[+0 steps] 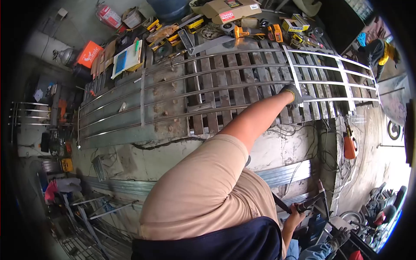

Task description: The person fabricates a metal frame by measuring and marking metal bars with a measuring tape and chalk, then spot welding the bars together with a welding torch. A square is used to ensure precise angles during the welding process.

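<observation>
My left hand (293, 94), in a dark glove with a yellowish cuff, is at the end of my outstretched arm. Its fingers are curled at the lower end of a flat cross bar on a long shiny metal frame (236, 85). That frame has several long rods joined by flat cross bars and lies across a slatted metal bench (223, 97). Low at the right, my bare right hand (296, 215) is closed round a dark bar-like object (308, 203). Its exact kind cannot be made out.
Along the bench's back lie a yellow-and-black power tool (249, 32), an orange box (90, 53) and a cardboard box (229, 11). Metal lengths (286, 173) lie below the bench. A co-worker's gloved hand (340, 238) is at lower right; another person (377, 56) bends beyond the frame's far end.
</observation>
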A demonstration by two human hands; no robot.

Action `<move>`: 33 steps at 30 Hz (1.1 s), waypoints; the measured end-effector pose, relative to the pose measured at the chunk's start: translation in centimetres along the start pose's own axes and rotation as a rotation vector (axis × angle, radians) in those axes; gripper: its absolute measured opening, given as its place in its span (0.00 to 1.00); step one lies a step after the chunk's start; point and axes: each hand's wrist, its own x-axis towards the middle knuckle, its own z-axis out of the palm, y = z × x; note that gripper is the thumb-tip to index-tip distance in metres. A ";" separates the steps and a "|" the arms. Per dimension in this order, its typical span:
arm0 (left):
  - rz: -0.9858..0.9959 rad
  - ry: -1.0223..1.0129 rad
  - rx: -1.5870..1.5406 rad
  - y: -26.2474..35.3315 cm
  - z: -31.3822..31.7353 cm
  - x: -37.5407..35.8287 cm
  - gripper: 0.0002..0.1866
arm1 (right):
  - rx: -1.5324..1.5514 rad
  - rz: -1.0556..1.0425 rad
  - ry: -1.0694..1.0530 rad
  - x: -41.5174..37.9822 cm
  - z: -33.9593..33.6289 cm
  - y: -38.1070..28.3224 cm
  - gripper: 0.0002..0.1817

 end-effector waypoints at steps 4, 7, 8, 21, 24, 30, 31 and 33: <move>0.124 0.245 0.093 1.6 -2.1 -9.8 0.29 | -0.086 -0.095 -0.117 2.3 1.7 -2.4 0.06; 0.270 0.217 -0.151 0.0 -2.9 -20.0 0.18 | -0.153 -0.204 -0.187 4.3 3.6 -3.1 0.06; 0.298 0.231 -0.212 -1.5 -2.9 -23.2 0.15 | -0.161 -0.215 -0.237 4.7 4.4 -3.6 0.06; -0.057 0.664 -0.356 -27.3 -10.7 -48.9 0.09 | -0.686 -0.698 -0.578 1.8 27.1 -15.7 0.08; 0.031 0.751 -0.482 -32.7 -11.1 -49.3 0.10 | -0.650 -0.727 -0.606 -0.2 35.7 -21.0 0.18; -0.138 0.666 -0.336 -37.0 -14.4 -50.7 0.10 | -1.076 -0.696 -0.592 1.0 48.4 -22.1 0.12; -0.123 0.641 -0.362 -38.1 -14.5 -50.5 0.11 | -1.070 -0.697 -0.563 1.7 49.5 -20.7 0.11; -0.102 0.593 -0.393 -39.6 -14.1 -50.6 0.11 | -1.076 -0.615 -0.546 2.2 51.3 -19.3 0.10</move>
